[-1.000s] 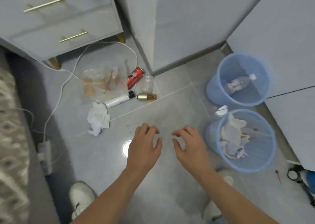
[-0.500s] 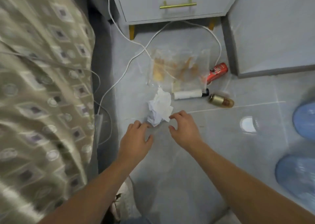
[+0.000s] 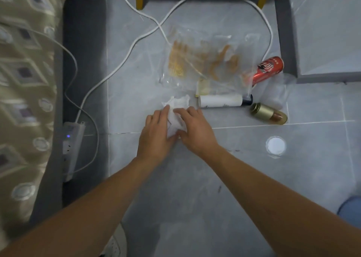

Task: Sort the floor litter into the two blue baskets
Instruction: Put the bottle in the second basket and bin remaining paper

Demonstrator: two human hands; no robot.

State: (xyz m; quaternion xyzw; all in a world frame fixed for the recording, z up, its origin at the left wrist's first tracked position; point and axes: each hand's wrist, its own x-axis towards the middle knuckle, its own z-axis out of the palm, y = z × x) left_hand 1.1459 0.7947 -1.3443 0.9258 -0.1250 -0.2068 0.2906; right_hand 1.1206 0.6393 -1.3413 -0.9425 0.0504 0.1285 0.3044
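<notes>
White tissue (image 3: 176,108), red can (image 3: 268,69), gold-capped bottle (image 3: 268,114), grey tiles (image 3: 254,178), beige diamond-patterned bedspread (image 3: 25,80).

Little can be read here. The red aluminium drink can (image 3: 268,69), lying on its side on the grey floor tiles, carries large white and black characters along its body and a short row of small white marks near its upper edge — all too blurred to make out as letters or a brand. The white cylindrical tube with a dark cap (image 3: 222,100), also lying flat, has a thin line of dark script near its capped end — too small to read. Nothing else in view bears legible text, numbers or signs.
</notes>
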